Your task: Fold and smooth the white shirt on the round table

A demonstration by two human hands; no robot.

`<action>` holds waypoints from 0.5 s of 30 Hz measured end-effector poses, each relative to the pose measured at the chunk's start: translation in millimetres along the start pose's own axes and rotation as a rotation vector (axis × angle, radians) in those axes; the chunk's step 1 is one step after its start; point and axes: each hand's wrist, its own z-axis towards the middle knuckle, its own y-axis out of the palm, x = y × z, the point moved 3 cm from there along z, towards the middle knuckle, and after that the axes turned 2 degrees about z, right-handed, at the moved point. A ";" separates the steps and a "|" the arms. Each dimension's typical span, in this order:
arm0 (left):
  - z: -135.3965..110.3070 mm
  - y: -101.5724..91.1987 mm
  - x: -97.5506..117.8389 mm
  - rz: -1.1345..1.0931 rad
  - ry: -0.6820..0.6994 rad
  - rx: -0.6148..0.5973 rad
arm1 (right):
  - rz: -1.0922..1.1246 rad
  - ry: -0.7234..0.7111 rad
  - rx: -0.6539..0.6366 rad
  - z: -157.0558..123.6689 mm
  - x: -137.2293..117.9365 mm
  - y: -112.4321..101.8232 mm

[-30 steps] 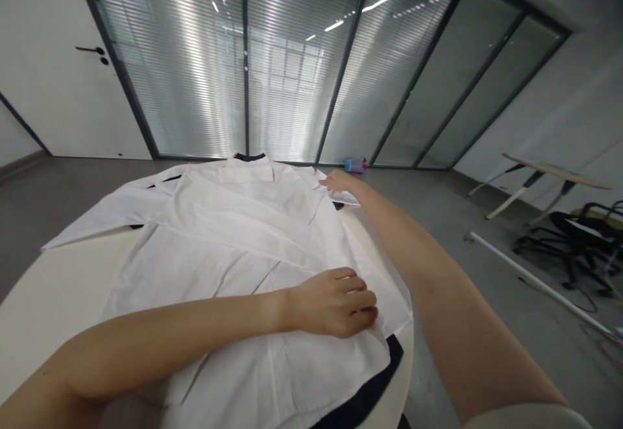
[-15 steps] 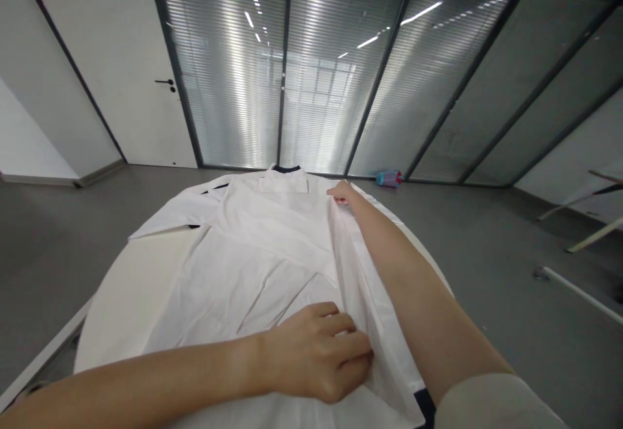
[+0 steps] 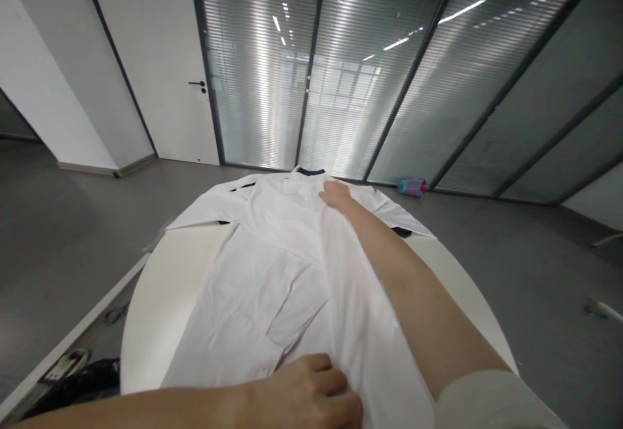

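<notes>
Fingers of the left hand (image 3: 311,393) curl nearly shut, pinching the near hem of the white shirt (image 3: 272,273); the right hand (image 3: 335,194) lies far up by the collar, fingers bunched on a fold, though whether they grip it I cannot tell. Thin, creased cotton, the shirt lies flat on the round white table (image 3: 150,306), long axis running near to far, collar pointing away, sleeves spread left and right.

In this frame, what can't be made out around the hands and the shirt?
Head view only:
- Left hand: fingertips cut off by the bottom edge; grip unclear.
- Right hand: palm down on the white shirt; pinching or pressing, unclear.
- Dark garment under the shirt: mostly covered.
- Bottle on the floor: too small.
</notes>
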 end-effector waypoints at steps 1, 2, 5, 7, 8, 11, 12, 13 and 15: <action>-1.0 1.8 -0.4 -0.011 -0.003 -0.008 | -0.016 -0.036 -0.012 -1.5 -4.3 4.8; -1.6 2.6 -1.0 -0.021 0.005 -0.007 | -0.031 -0.063 -0.027 -3.0 -7.2 9.1; -3.4 0.9 -3.2 -0.059 0.063 -0.010 | -0.069 -0.099 -0.048 -5.0 -10.4 15.9; -5.2 -0.6 -4.1 -0.088 0.107 -0.026 | -0.081 -0.105 -0.033 -3.9 -10.7 14.7; -6.1 -0.5 -4.3 -0.100 0.122 -0.039 | -0.083 -0.110 -0.027 -2.9 -11.1 13.7; -6.5 1.4 -3.9 -0.105 0.145 -0.076 | -0.080 -0.140 -0.056 0.6 -14.4 13.4; -5.9 1.6 -3.4 -0.097 0.163 -0.094 | -0.079 -0.150 -0.072 1.7 -15.8 14.4; -5.2 0.9 -2.8 -0.086 0.185 -0.112 | -0.078 -0.156 -0.083 2.9 -17.1 15.7; -3.4 -3.6 -2.6 -0.062 0.220 -0.146 | -0.076 -0.157 -0.089 5.3 -19.2 18.0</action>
